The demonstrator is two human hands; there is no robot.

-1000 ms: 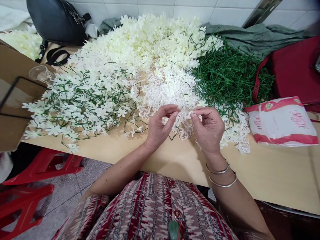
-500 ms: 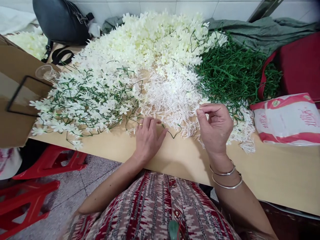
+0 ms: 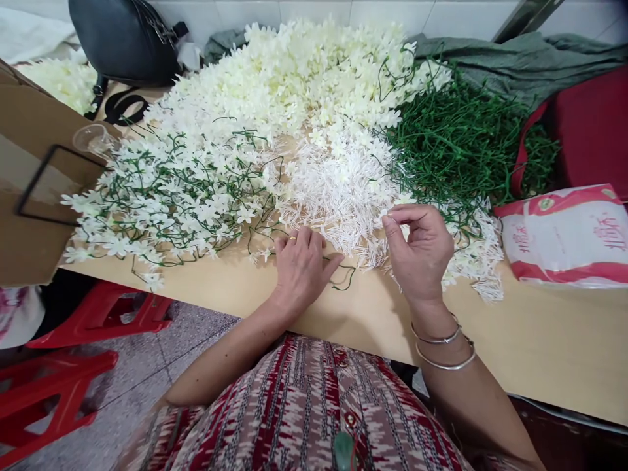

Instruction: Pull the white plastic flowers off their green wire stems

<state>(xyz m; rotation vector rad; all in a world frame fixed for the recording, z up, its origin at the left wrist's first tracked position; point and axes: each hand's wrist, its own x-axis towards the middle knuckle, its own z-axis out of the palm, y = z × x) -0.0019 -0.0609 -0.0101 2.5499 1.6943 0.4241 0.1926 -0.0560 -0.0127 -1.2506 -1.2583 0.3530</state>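
Observation:
My left hand rests low over the table, palm down, fingers bent and the thumb held apart. A green artificial stem lies by its thumb; whether the fingertips touch it is hidden. Raised to the right, my right hand pinches a tiny white piece, perhaps a stamen, between thumb and forefinger. Behind both hands spreads a heap of thin white stamens. White flowers on green stems are piled to the left. Loose cream petals form a large mound at the back.
Green stems are heaped at the back right, beside a red bag and a pink-and-white packet. A cardboard box stands left, near a clear plastic cup and black bag. Red stools are below.
My left hand has shifted slightly right, and the green stem by its thumb has turned and lies nearer me. My right hand stays nearly still, pinching.

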